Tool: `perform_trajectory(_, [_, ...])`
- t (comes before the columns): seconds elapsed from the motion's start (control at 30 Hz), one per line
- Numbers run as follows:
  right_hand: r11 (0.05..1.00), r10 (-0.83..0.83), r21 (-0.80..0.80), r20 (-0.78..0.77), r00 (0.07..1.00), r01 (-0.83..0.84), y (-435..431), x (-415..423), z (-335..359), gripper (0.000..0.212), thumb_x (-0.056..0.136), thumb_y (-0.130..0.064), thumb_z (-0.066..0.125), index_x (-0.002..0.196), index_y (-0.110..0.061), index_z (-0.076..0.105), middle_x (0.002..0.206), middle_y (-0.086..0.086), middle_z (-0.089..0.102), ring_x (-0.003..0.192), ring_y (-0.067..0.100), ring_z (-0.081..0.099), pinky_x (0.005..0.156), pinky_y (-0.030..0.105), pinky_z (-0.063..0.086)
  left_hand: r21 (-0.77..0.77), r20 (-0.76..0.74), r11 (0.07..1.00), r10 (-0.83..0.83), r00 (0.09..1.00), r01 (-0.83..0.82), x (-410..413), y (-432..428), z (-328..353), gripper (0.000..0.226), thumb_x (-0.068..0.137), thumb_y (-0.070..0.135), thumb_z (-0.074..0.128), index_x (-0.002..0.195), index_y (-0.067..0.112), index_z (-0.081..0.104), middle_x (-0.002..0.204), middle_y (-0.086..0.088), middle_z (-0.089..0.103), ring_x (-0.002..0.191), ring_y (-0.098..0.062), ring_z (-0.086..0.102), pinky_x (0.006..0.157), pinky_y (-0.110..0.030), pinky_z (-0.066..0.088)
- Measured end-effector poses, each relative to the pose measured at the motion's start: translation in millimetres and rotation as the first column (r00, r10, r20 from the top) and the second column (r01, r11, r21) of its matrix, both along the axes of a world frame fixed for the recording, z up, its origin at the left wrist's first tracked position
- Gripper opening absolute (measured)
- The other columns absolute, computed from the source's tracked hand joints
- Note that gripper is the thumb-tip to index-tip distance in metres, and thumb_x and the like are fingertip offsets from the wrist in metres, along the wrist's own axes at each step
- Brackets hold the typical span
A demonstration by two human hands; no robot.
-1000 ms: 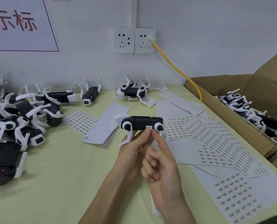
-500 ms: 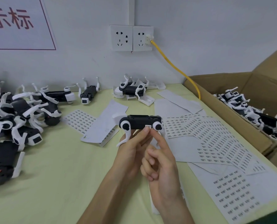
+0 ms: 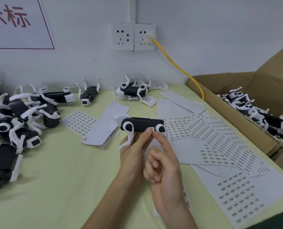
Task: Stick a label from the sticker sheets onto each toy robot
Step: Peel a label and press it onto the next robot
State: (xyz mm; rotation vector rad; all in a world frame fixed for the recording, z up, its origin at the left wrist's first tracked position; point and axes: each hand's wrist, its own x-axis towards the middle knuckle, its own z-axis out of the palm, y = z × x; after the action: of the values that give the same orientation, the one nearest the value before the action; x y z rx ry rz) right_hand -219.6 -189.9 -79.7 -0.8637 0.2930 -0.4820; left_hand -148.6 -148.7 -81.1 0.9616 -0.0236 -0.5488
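Note:
My left hand (image 3: 134, 156) grips a black toy robot (image 3: 142, 124) with white legs, held level above the table. A small white label (image 3: 151, 129) sits on the robot's near side, by its right wheel-like joint. My right hand (image 3: 165, 171) reaches up with a straight index finger whose tip touches the robot just below the label; its other fingers are curled and hold nothing. Sticker sheets (image 3: 220, 141) printed with several small labels lie fanned out to the right, and another sheet (image 3: 79, 120) lies to the left.
A pile of toy robots (image 3: 18, 123) covers the table's left side. Two more robots (image 3: 134, 90) (image 3: 88, 95) lie by the back wall. An open cardboard box (image 3: 220, 103) at the right holds several robots (image 3: 259, 113). A yellow cable (image 3: 178, 66) runs from the wall socket.
Both hands and the held robot stay almost in place. My right index fingertip remains at the label on the robot's side.

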Motion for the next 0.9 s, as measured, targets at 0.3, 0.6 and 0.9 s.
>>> perform_trajectory(0.3, [1.0, -0.002, 0.003, -0.017, 1.0, 0.002, 4, -1, 1, 0.039, 0.089, -0.011, 0.055, 0.119, -0.028, 0.073, 0.061, -0.001, 0.032, 0.041, 0.007, 0.021, 0.041, 0.023, 0.017, 0.045, 0.072, 0.991, 0.125, 0.99, -0.128, 2, -6, -8, 0.022, 0.057, 0.044, 0.088, 0.069, 0.03, 0.077, 0.092, -0.004, 0.076, 0.104, -0.017, 0.076, 0.095, -0.035, 0.053])
perform_trajectory(0.6, [1.0, -0.013, 0.028, 0.004, 1.0, 0.013, 3, -1, -1, 0.041, 0.086, -0.013, 0.055, 0.122, -0.023, 0.073, 0.064, -0.002, 0.037, 0.044, 0.007, 0.024, 0.04, 0.02, 0.021, 0.078, 0.05, 0.983, 0.164, 0.985, -0.167, 5, -10, -14, 0.024, 0.071, 0.04, 0.087, 0.071, 0.022, 0.071, 0.091, -0.014, 0.072, 0.108, -0.036, 0.073, 0.096, -0.042, 0.055])
perform_trajectory(0.9, [0.997, -0.062, -0.056, -0.035, 0.997, 0.06, -2, -12, 2, 0.028, 0.077, -0.015, 0.057, 0.098, -0.017, 0.076, 0.062, 0.0, 0.037, 0.044, 0.01, 0.022, 0.042, 0.022, 0.02, -0.143, 0.001, 0.977, 0.162, 0.987, -0.16, 12, -7, -10, 0.023, 0.086, 0.029, 0.074, 0.083, 0.009, 0.064, 0.07, -0.002, 0.061, 0.078, -0.02, 0.072, 0.079, -0.028, 0.06])
